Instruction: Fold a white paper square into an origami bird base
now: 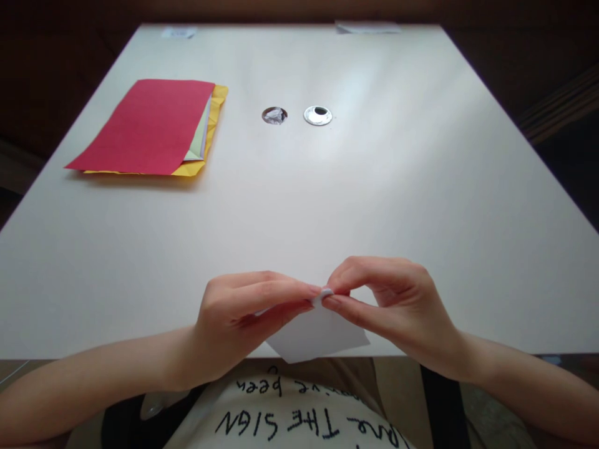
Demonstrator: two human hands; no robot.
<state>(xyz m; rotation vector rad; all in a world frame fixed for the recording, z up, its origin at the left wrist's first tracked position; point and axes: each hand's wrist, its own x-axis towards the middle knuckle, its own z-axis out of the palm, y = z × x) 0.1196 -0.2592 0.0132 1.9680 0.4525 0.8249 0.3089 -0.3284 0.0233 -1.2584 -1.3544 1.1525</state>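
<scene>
Close to the table's front edge, my left hand (255,312) and my right hand (381,299) meet over a sheet of white paper (322,337). The thumb and fingers of each hand pinch its upper part, where a small bit of paper is curled or folded between the fingertips. Below the hands the paper hangs down to a pointed lower corner at the table edge. Part of the sheet is hidden behind my left fingers, so its full shape does not show.
A stack of paper, red (150,125) on top with yellow (216,118) and pale sheets under it, lies at the left of the white table (421,206). Two round cable holes (318,116) sit past the middle. White paper pieces (367,27) lie along the far edge.
</scene>
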